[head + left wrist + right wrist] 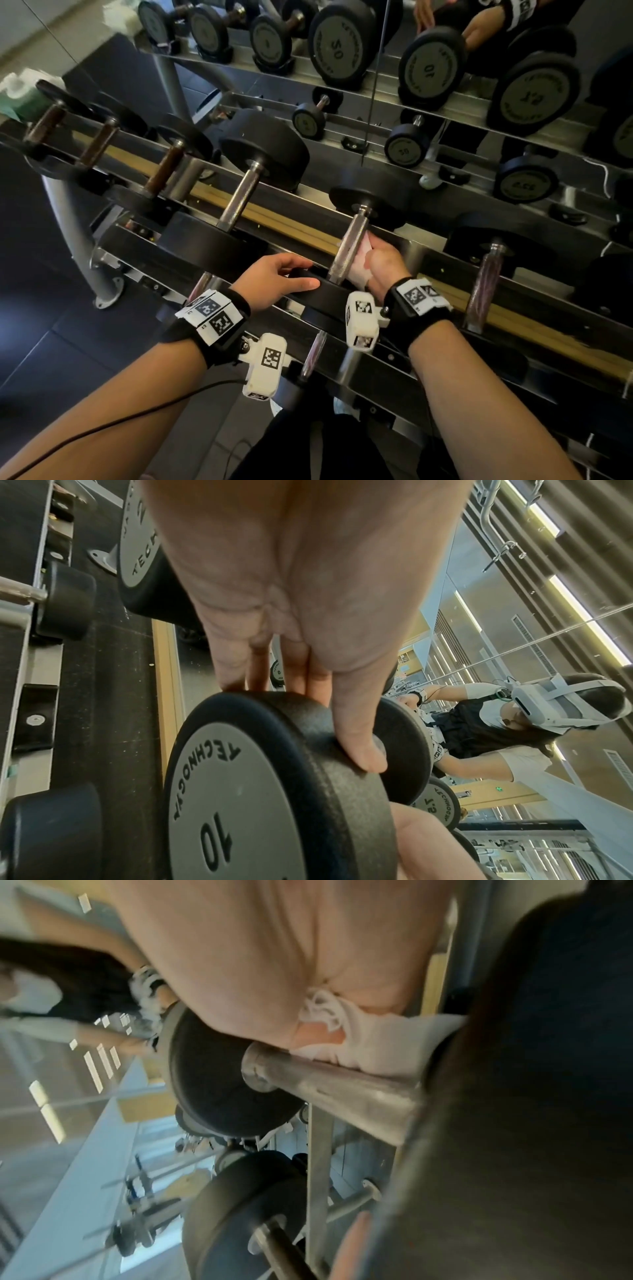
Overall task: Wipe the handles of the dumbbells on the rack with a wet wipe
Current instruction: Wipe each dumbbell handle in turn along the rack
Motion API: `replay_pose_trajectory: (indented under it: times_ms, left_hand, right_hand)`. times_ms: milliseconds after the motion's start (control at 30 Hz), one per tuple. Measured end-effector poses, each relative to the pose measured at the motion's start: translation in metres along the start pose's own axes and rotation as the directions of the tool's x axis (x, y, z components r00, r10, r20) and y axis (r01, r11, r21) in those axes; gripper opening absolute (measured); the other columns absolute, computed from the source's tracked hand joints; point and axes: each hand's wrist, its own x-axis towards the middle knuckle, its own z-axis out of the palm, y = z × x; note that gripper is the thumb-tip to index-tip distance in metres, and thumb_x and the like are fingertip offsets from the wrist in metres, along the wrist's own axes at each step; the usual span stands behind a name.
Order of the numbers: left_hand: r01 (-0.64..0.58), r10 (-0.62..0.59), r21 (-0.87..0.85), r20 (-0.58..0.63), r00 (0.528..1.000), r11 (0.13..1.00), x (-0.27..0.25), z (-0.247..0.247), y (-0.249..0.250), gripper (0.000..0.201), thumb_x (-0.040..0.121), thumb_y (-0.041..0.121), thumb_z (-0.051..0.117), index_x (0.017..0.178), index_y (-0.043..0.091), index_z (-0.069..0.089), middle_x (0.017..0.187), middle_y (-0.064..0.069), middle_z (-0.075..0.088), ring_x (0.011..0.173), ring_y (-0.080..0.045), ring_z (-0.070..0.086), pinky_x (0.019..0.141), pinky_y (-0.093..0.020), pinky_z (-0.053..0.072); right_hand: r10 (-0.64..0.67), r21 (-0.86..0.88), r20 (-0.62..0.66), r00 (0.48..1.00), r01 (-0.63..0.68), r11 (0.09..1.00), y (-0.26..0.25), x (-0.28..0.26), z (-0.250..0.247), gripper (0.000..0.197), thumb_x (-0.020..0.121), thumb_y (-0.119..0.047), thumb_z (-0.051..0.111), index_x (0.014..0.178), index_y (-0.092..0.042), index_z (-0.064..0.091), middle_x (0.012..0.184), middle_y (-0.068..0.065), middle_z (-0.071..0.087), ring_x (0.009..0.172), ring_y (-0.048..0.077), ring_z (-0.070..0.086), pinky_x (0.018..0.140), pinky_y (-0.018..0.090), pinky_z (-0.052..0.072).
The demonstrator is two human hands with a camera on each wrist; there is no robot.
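A dumbbell with a chrome handle point(350, 245) lies across the top tier of the rack point(442, 270). My right hand point(382, 263) pinches a white wet wipe point(361, 263) and presses it on the right side of that handle. In the right wrist view the wipe point(363, 1039) is bunched under my right hand point(274, 961) against the handle point(342, 1088). My left hand point(274, 279) grips the near black head point(318, 294) of the same dumbbell. The left wrist view shows my left hand point(308, 615) with fingers and thumb clasping the rim of this head point(240, 791), marked 10.
More dumbbells fill the tier: a chrome-handled one point(239, 198) to the left, brown-handled ones point(164, 171) further left, another point(483, 284) to the right. A lower tier point(315, 353) sits below my wrists. A mirror point(376, 78) backs the rack. A green wipe pack point(20, 99) sits far left.
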Motion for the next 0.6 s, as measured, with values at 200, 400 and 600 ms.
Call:
replay_pose_trajectory:
  times_ms: [200, 400, 600]
  left_hand:
    - [-0.023, 0.023, 0.006, 0.014, 1.0, 1.0, 0.001, -0.001, 0.001, 0.037, 0.074, 0.045, 0.079, 0.109, 0.047, 0.067, 0.104, 0.025, 0.069, 0.097, 0.009, 0.063, 0.086, -0.019, 0.046]
    - [-0.023, 0.023, 0.01, 0.002, 1.0, 1.0, -0.001, 0.0, 0.001, 0.052, 0.061, 0.058, 0.075, 0.111, 0.046, 0.067, 0.107, 0.022, 0.07, 0.103, 0.005, 0.063, 0.097, -0.026, 0.047]
    - [-0.016, 0.016, 0.026, -0.005, 1.0, 1.0, -0.002, 0.001, 0.002, 0.05, 0.068, 0.053, 0.075, 0.115, 0.042, 0.065, 0.111, 0.016, 0.069, 0.109, -0.002, 0.061, 0.102, -0.032, 0.046]
  right_hand:
    - [-0.013, -0.117, 0.174, 0.985, 0.033, 0.993, 0.009, -0.008, -0.033, 0.032, 0.103, -0.014, 0.043, 0.112, -0.016, 0.074, 0.102, 0.007, 0.076, 0.096, 0.017, 0.073, 0.077, 0.03, 0.06]
    - [-0.252, -0.398, 0.143, 0.957, 0.289, 0.871, -0.002, 0.005, -0.021, 0.04, 0.102, -0.012, 0.043, 0.138, -0.026, 0.055, 0.137, 0.008, 0.058, 0.12, 0.024, 0.059, 0.107, 0.039, 0.045]
    - [-0.197, -0.495, 0.299, 0.934, 0.329, 0.804, 0.025, 0.003, -0.039, 0.026, 0.098, -0.048, 0.05, 0.119, -0.043, 0.065, 0.114, -0.013, 0.068, 0.102, -0.002, 0.065, 0.089, 0.02, 0.049]
